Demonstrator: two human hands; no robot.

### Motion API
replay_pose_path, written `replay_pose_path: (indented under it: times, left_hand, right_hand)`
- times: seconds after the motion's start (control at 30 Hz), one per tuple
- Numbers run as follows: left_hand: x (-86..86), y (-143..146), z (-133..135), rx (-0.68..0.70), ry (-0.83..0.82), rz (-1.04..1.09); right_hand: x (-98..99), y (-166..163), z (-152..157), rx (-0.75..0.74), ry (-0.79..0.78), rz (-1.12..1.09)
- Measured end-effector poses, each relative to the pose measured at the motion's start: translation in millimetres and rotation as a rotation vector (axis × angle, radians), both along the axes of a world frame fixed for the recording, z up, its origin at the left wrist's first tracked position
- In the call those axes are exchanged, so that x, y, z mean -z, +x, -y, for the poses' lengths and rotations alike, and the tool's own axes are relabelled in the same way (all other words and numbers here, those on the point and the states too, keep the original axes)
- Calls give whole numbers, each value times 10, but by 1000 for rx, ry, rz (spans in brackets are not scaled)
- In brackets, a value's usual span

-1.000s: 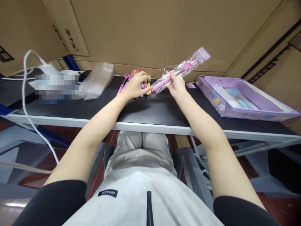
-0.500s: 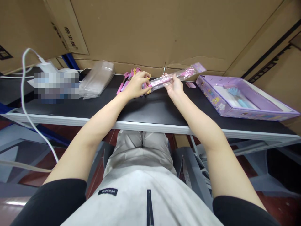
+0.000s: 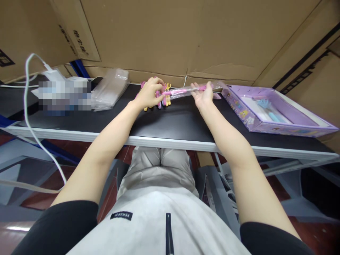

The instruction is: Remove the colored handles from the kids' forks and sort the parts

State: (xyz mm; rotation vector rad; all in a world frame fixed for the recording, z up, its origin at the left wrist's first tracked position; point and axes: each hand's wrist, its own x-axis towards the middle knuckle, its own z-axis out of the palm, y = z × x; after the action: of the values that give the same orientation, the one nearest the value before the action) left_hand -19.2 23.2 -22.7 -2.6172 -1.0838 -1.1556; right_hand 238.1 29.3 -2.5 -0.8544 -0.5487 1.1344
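Observation:
A pink back scratcher (image 3: 176, 92) in a clear plastic sleeve is held slantwise between my two hands above the black table. My left hand (image 3: 149, 94) has its fingers closed at the near, left end of the scratcher. My right hand (image 3: 204, 98) supports the sleeve toward its far end, thumb on top and fingers beneath. Under and beside my left hand lies a bunch of small claw-ended scratchers in pink, purple and yellow, among them a yellow one (image 3: 168, 100). My left hand partly hides this bunch.
A stack of clear plastic sleeves (image 3: 111, 90) lies to the left, beside a pixelated object (image 3: 65, 95) and a white cable (image 3: 28, 90). At right sits an open purple box (image 3: 252, 118) with a blue scratcher (image 3: 269, 109) inside. Cardboard (image 3: 159, 39) walls the table's back.
The sleeved scratcher has shifted right and tipped flatter, its far end now lower near the purple box. My right hand has moved right; my left hand has moved slightly left, uncovering more yellow scratchers.

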Motion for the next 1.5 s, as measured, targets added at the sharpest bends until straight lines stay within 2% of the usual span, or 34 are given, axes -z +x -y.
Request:
replay_pose_path:
  times: [0.13,0.4,0.63,0.8,0.97,1.1,1.27,1.5]
  left_hand:
    - [-3,10,8,12,-30,5]
    - [34,100,17,46,-59,-9]
    - [11,68,24,21,-48,5]
    - [-34,11,69,-70,-58,12]
    - [-110,-67,117,-217,-56,49]
    - [-147,-168,99,-311,-47,142]
    - [-142,-278,48,-425,-52,249]
    - [-80,-186,51,-429,-79,216]
  right_hand:
    - [-17,74,-27,25,7,-50]
    - [62,23,-55,-25,79,106]
    - [79,219,-269,62,26,137]
    - [63,498,-375,162,18,181]
    - [-123,778,-160,309,23,-74]
    - [-210,844,-7,408,63,-248]
    - [-232,771,42,361,70,-260]
    - [-159,811,-81,277,21,-54]
